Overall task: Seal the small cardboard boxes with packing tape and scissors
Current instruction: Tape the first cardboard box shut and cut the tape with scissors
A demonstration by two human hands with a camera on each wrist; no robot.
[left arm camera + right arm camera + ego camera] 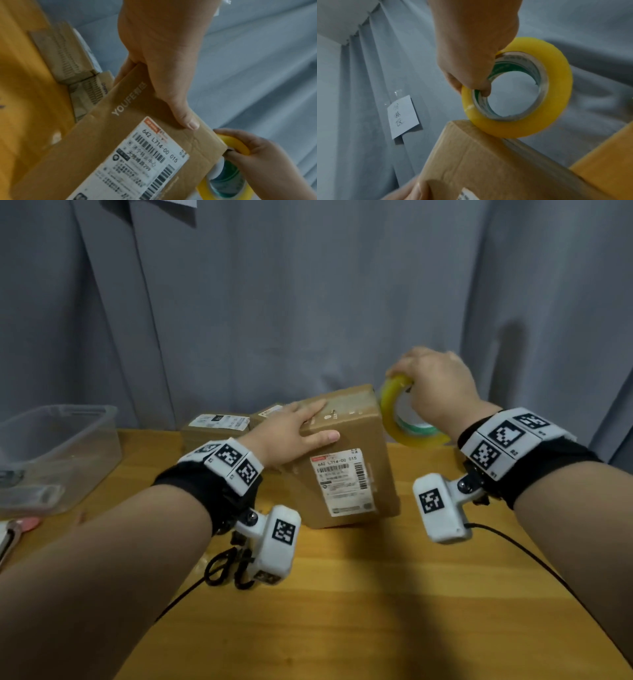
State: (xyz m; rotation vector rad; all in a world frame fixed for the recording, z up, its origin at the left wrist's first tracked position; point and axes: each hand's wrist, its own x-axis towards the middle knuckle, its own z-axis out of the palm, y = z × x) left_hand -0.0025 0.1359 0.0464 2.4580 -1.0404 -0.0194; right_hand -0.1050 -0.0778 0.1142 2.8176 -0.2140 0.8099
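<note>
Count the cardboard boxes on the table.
3: a large brown cardboard box under the left hand, and two smaller brown cardboard boxes behind it. More may be hidden.

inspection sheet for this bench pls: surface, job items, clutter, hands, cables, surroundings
Surface: wooden table, light brown.
Job's things: labelled cardboard box stands upright; yellow tape roll at its right top corner; two smaller boxes behind it; black-handled scissors lie near the front, partly hidden by the wrist camera.
Clutter: clear plastic bin at left; a partly cropped pinkish item at the left edge.
Hands: left hand rests on the box top, thumb on the front face; right hand grips the tape roll.
Cables: black cable trails from the right wrist unit, another from the left.
Surroundings: grey curtain with a handwritten paper note.
</note>
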